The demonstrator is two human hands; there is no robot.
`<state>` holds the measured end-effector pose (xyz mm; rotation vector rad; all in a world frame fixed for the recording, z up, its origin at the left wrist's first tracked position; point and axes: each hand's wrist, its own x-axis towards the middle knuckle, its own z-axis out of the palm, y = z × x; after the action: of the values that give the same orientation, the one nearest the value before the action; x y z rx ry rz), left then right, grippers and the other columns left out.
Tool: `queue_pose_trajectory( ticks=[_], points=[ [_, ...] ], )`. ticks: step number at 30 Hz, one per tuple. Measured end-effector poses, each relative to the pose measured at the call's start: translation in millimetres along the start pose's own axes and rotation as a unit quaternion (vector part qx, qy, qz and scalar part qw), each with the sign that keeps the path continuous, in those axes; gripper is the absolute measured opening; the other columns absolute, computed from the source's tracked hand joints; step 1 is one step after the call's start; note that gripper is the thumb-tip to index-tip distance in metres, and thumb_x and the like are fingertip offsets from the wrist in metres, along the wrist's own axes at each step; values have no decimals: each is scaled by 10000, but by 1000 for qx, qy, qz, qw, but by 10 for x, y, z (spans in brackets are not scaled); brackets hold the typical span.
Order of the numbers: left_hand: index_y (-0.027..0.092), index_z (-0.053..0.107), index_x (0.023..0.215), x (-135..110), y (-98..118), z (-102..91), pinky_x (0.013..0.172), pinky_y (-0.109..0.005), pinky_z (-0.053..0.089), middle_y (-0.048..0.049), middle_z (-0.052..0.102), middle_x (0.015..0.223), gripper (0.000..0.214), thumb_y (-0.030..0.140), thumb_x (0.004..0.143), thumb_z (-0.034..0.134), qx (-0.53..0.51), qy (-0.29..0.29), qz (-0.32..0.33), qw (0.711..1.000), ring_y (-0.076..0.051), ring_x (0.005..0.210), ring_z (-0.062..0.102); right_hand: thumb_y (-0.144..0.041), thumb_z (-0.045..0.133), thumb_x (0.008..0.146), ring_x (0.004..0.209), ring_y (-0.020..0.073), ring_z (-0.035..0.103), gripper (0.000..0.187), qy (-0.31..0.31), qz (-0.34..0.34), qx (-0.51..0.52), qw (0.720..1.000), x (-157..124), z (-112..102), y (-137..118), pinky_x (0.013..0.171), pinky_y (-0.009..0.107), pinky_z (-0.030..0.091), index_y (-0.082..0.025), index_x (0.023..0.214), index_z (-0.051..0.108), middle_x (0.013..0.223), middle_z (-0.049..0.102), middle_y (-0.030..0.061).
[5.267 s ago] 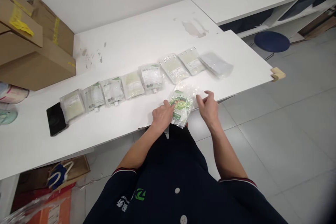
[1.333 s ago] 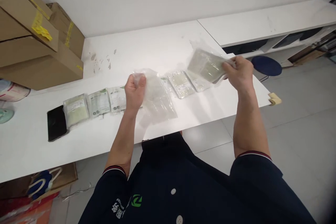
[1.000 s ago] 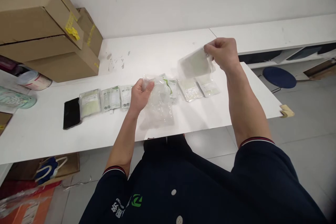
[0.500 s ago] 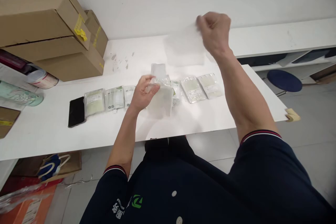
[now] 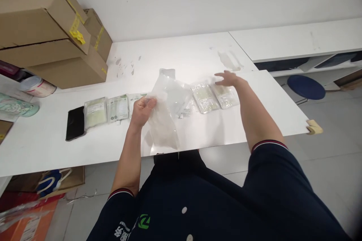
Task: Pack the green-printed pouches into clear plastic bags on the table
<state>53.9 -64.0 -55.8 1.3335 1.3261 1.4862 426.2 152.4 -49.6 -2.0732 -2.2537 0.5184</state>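
Note:
My left hand is closed on the top of a translucent plastic bag, which hangs down over the front of the table. Another clear plastic sheet or bag lies just behind it, partly over the row of packets. My right hand has its fingers stretched out, above the far end of the right-hand packet. Beside that lies another silvery packet. To the left of my left hand are a green-white packet and a pale green packet.
A black phone lies at the row's left end. Stacked cardboard boxes stand at the back left, with a can and a green bottle beside them. A blue stool is beyond the table's right end, near a corner guard.
My right hand has come down from its raised position and its fingers have opened. The raised sheet has dropped toward the packets. My left hand has moved slightly left and nearer with the bag.

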Motion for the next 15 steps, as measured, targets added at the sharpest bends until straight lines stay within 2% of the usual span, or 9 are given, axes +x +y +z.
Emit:
queue_pose_trajectory(
  ticks=[1, 3, 6, 9, 12, 15],
  points=[
    [171, 683, 769, -46, -66, -21, 564, -214, 449, 5, 638, 681, 390, 558, 728, 715, -9, 0, -18, 1000, -110, 601, 557, -468, 686, 737, 1261, 358, 491, 588, -35, 2, -12, 999, 67, 131, 86, 1031, 526, 413, -273, 1286, 609, 1430, 469, 133],
    [170, 683, 751, -127, -157, -43, 558, -214, 443, 8, 627, 668, 374, 540, 724, 726, -7, -10, -44, 999, -104, 586, 542, -444, 657, 734, 1210, 329, 536, 525, -58, 10, -17, 998, 130, 310, 163, 1014, 470, 434, -272, 1230, 651, 1365, 540, 104],
    [166, 681, 744, -197, -186, -69, 549, -212, 434, 11, 611, 655, 359, 523, 737, 721, 10, -21, -57, 998, -99, 577, 530, -386, 634, 719, 1045, 284, 617, 353, -6, 2, 29, 1000, 120, 307, 152, 955, 419, 468, -217, 1012, 734, 1098, 687, 72],
    [164, 676, 753, -202, -121, -97, 529, -217, 433, 5, 610, 655, 361, 525, 759, 697, 32, -47, -59, 997, -105, 572, 532, -352, 620, 723, 952, 253, 636, 257, 68, -52, 145, 986, 21, 54, 100, 902, 413, 489, -185, 881, 736, 972, 711, 63],
    [169, 686, 807, -180, -26, -96, 545, -229, 458, -13, 637, 703, 346, 514, 783, 679, 59, -101, -44, 992, -124, 611, 569, -347, 654, 716, 979, 239, 626, 228, 120, -106, 249, 955, -162, -288, 11, 905, 435, 487, -193, 871, 719, 1063, 697, 61],
    [205, 681, 1038, -153, 65, -61, 660, -267, 518, -45, 687, 887, 377, 496, 799, 677, 73, -136, 4, 988, -161, 760, 635, -333, 668, 740, 1065, 215, 595, 180, 192, -164, 309, 917, -365, -607, -147, 966, 411, 457, -213, 871, 699, 1178, 666, 48]
  ],
)
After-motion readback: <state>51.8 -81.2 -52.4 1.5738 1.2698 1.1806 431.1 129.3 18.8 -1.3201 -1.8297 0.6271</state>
